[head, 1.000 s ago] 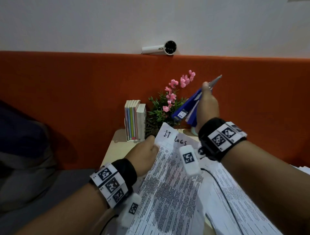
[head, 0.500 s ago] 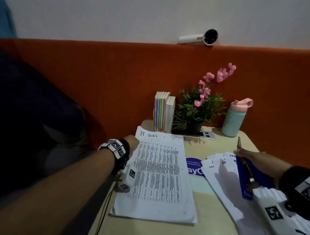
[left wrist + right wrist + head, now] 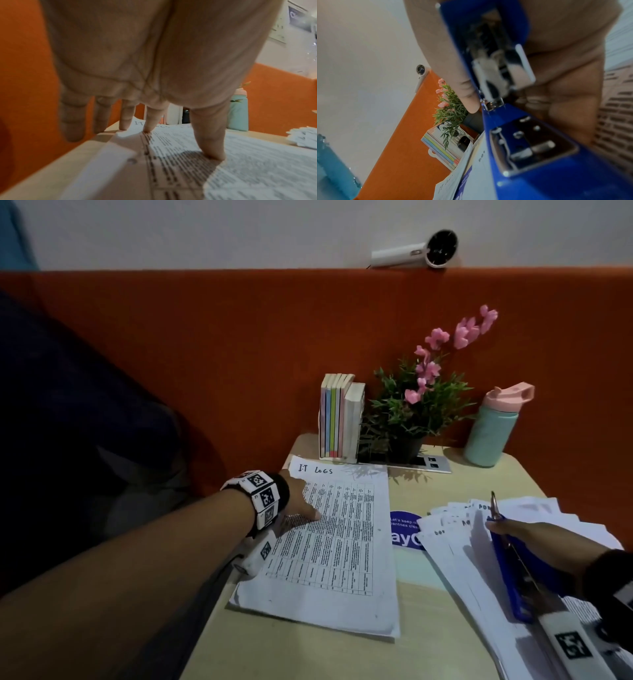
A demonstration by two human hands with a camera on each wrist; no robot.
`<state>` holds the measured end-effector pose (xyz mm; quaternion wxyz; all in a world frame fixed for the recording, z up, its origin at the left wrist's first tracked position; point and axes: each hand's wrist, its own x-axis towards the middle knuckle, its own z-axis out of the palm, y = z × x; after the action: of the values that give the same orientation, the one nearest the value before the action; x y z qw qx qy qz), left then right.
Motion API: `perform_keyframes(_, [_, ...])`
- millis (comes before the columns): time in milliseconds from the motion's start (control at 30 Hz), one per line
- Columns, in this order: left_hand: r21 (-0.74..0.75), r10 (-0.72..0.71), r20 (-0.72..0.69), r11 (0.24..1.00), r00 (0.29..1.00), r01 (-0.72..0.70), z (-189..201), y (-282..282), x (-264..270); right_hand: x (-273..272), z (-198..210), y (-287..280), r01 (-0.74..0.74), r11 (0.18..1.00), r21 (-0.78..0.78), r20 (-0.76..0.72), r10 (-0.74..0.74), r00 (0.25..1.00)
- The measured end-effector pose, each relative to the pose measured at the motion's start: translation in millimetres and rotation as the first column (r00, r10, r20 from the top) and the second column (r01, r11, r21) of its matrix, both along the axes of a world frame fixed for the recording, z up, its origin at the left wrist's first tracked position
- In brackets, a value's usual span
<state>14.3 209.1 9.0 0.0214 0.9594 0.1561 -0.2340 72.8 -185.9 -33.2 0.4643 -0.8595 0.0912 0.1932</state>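
A stapled bundle of printed sheets headed "IT LOGS" [image 3: 335, 546] lies flat on the left half of the pale table [image 3: 445, 604]. My left hand [image 3: 301, 501] rests on its upper left part with straight, spread fingers [image 3: 209, 142] pressing the paper [image 3: 240, 162]. My right hand [image 3: 527, 539] grips a blue stapler [image 3: 510, 563] over a fanned pile of papers [image 3: 486, 542] at the right. In the right wrist view the stapler [image 3: 530, 148] fills the frame, thumb and fingers curled round it.
At the table's back stand a row of books [image 3: 339, 419], a potted plant with pink flowers [image 3: 421, 395] and a teal bottle with a pink lid [image 3: 493, 429]. A blue round sticker [image 3: 406, 530] lies between the paper piles. An orange partition [image 3: 205, 354] rises behind.
The bundle, held up by my left hand a second ago, now lies flat on the table. My right hand came down with the stapler from in front of the plant to the fanned papers.
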Motion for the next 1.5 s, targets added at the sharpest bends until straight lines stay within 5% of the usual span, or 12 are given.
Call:
perform_keyframes(133, [0.035,-0.028,-0.037,0.999,0.999,0.029,-1.0,3.9,2.7,-13.9,28.8,30.0,-0.040,0.999,-0.003,-0.002,0.040,0.999])
perform_keyframes(267, [-0.051,-0.030,0.224,0.998,0.974,0.042,10.7,-11.1,10.9,-20.4,47.1,21.2,-0.018,0.996,0.085,0.004,0.017,1.000])
perform_keyframes(333, [-0.185,-0.078,0.308,0.973,0.948,0.140,28.5,-37.3,13.3,-17.7,53.0,11.0,0.010,0.993,0.120,-0.020,-0.008,1.000])
perform_keyframes(467, [-0.537,-0.133,0.219,0.810,0.967,0.233,52.6,-116.2,15.8,-15.9,54.4,-7.5,0.027,0.999,0.046,0.033,-0.029,0.999])
perform_keyframes(633, [-0.261,-0.367,0.209,0.873,0.907,0.413,21.9,-191.2,49.0,-21.7,44.4,-11.8,-0.043,0.995,-0.089,0.060,0.049,0.997])
perform_keyframes(767, [-0.147,-0.408,0.149,0.891,0.901,0.428,-3.7,-210.4,65.8,-22.5,36.2,-13.2,-0.072,0.991,-0.112,0.063,0.080,0.995])
perform_keyframes(1033, [-0.224,-0.296,0.385,0.889,0.874,0.400,-14.3,-209.8,75.2,-25.9,27.1,-21.9,-0.033,0.997,0.076,0.110,0.024,0.994])
perform_keyframes(1500, [-0.301,-0.258,0.524,0.836,0.812,0.460,1.3,-187.7,74.9,-30.8,33.5,-45.0,-0.065,0.981,0.183,0.128,0.042,0.991])
